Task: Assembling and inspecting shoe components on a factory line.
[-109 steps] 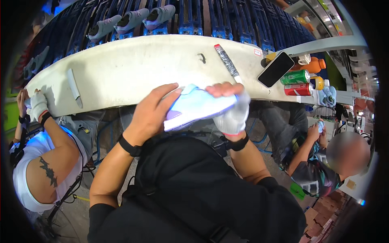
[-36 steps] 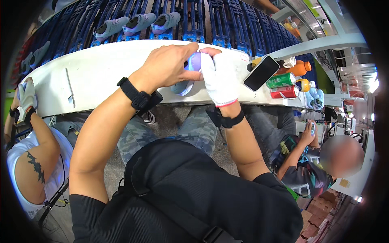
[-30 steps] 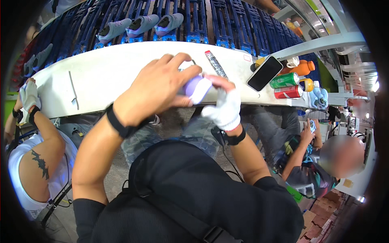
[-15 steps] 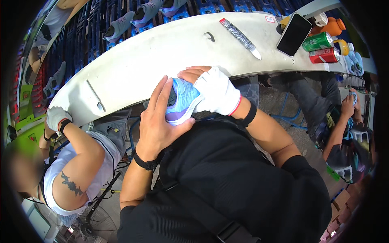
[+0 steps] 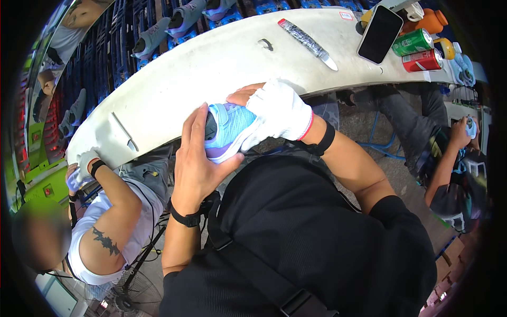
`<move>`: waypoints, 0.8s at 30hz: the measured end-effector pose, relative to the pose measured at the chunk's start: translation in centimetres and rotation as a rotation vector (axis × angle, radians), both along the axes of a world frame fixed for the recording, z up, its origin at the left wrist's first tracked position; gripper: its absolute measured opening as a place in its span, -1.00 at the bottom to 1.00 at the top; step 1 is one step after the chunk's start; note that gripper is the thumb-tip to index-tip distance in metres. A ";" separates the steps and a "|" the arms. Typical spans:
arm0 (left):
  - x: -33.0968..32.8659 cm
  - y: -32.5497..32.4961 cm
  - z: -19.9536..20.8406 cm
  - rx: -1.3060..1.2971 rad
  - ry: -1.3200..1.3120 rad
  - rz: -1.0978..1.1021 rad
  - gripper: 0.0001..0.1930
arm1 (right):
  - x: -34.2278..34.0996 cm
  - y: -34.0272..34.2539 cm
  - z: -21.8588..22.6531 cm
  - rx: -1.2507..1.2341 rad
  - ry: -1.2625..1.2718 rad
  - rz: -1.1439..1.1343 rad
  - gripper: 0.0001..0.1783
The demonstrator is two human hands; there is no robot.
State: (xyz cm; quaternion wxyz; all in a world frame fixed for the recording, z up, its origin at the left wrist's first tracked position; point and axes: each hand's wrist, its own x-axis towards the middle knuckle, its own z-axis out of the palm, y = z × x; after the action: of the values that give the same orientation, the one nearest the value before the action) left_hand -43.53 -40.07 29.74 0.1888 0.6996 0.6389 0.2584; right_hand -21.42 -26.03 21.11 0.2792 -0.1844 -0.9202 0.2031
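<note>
A light blue and lilac sneaker (image 5: 232,126) with a pale sole is held between my hands, just off the near edge of the white table. Bare, my left hand (image 5: 196,161) is closed round the heel end, fingers along the far side and thumb at the sole. My right hand (image 5: 279,112), in a white glove that leaves fingertips bare, grips the toe end and covers much of it. The shoe's dark opening shows beside my left fingers.
On the table (image 5: 174,79) lie a speckled-handled tool (image 5: 308,44) with a pale tip, a small dark strip (image 5: 266,45), a phone (image 5: 379,35), a green can (image 5: 412,42) and a red can (image 5: 422,61). Co-workers sit left and right. Sneakers (image 5: 151,38) stand on blue racks beyond.
The sneaker and both hands have shifted slightly left in view, with more of the shoe's upper showing. The left co-worker's gloved hand now has a bluish shoe by it.
</note>
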 end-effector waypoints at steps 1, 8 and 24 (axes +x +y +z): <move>0.3 0.0 0.6 -0.041 0.079 0.026 0.17 | -0.1 -0.2 0.2 0.069 0.089 0.000 -0.14; -0.4 0.1 -0.7 0.136 0.305 -0.043 0.11 | -0.5 0.3 0.3 0.129 0.019 -0.039 -0.11; -0.5 0.1 -0.5 -0.135 -0.019 0.126 0.01 | -0.7 0.2 0.5 0.104 0.077 0.027 -0.09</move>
State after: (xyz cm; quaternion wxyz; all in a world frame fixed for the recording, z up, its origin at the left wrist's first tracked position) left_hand -44.02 -39.98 29.20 0.2249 0.6412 0.6957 0.2330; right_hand -22.11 -25.80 21.61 0.3206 -0.1491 -0.9207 0.1656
